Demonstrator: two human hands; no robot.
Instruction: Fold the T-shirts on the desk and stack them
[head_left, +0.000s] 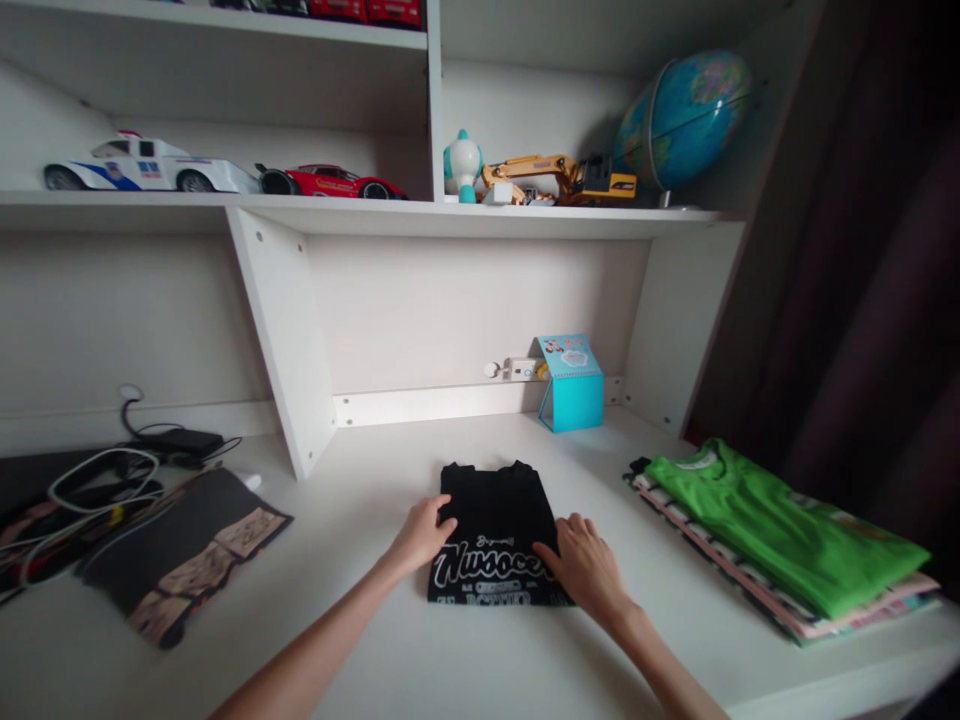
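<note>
A black T-shirt (495,500), folded into a neat rectangle, lies flat on the white desk with its neckline away from me and white lettering on the near half. At its left edge is my left hand (422,532), thumb and forefinger closed on the cloth. My right hand (589,560) holds the opposite edge, its thumb resting on the lettering and the other fingers curled down along the side. The undersides of my fingers are hidden.
To the right is a stack of folded clothes (795,530), a green shirt on top. Dark printed fabric (199,540) and tangled cables (105,490) lie left. A blue desk calendar (576,400) stands behind. Toy vehicles (154,168) and a globe (694,110) sit on the shelf (337,212).
</note>
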